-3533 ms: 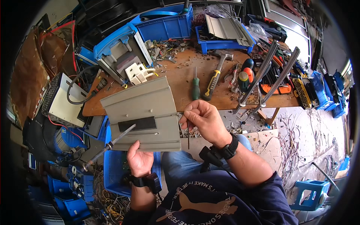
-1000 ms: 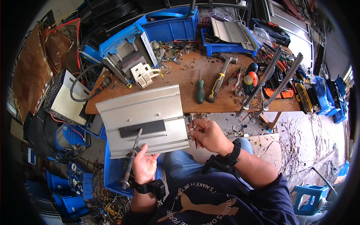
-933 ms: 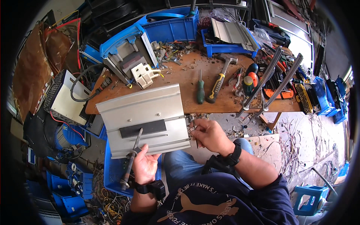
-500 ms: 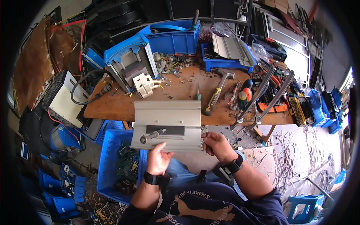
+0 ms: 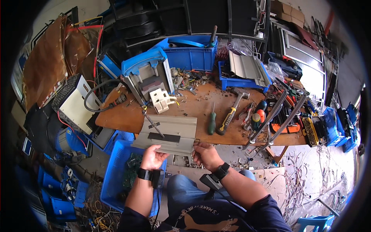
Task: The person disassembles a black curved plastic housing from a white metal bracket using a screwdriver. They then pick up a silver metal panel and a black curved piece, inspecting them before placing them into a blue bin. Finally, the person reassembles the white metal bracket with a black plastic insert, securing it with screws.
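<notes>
A light grey ridged metal panel (image 5: 176, 126) is tilted in front of me, over the near edge of the bench. A dark rectangular strip (image 5: 172, 137) lies on its face, and a metal rod with a small crosspiece (image 5: 154, 125) sticks up from it. My left hand (image 5: 154, 157) grips the panel's near edge, thumb on top and fingers partly hidden below. My right hand (image 5: 208, 155) is closed on the panel's right end, with its fingertips pinching the corner. A green-handled screwdriver (image 5: 211, 123) and a hammer (image 5: 228, 119) lie beyond my right hand.
The wooden bench (image 5: 189, 102) carries a white plastic part (image 5: 161, 101), scraps and a blue-topped frame (image 5: 143, 62). Pliers and other tools crowd its right end behind two metal bars (image 5: 270, 116). A blue basket (image 5: 110, 178) with circuit boards stands below left; cables litter the floor.
The panel has turned and tilted in my hands, so its rod now points up and away. My view has shifted, and the screwdriver shows in full.
</notes>
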Tool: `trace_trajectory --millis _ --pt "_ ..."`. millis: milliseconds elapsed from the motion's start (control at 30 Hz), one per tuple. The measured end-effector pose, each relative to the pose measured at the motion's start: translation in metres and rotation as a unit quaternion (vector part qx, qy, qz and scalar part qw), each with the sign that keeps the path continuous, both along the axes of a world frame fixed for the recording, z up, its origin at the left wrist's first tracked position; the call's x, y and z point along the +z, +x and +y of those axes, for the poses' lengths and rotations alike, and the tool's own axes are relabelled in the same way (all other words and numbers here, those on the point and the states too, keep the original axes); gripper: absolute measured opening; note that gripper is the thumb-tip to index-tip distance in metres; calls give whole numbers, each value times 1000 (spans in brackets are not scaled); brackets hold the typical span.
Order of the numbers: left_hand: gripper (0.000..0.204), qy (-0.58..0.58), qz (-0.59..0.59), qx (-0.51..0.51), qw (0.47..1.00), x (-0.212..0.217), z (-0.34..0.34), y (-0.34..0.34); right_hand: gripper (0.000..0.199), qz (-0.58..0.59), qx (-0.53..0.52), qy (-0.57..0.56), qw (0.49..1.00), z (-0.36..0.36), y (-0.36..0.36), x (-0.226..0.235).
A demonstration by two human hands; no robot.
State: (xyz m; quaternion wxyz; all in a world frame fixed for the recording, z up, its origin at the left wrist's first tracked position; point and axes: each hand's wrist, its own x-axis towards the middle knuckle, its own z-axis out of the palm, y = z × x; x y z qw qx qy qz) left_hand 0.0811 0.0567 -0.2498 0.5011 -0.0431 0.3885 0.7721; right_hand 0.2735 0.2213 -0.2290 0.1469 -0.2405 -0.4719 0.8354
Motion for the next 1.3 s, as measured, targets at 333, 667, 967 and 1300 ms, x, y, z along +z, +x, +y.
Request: trace_trajectory --millis 333,667,967,1300 --pt "27 -101 66 -9 993 -9 22 -50 9 5 -7 6 1000 -11 -27 -23" --pt "55 -354 686 290 566 -8 -4 -29 10 7 -45 4 999 -19 -31 -14" --pt "63 -377 761 96 519 48 -5 -70 9 -22 -36 8 999 -6 -20 -21" --pt "20 -303 744 264 534 27 -47 -4 16 -103 12 469 877 26 83 -8"
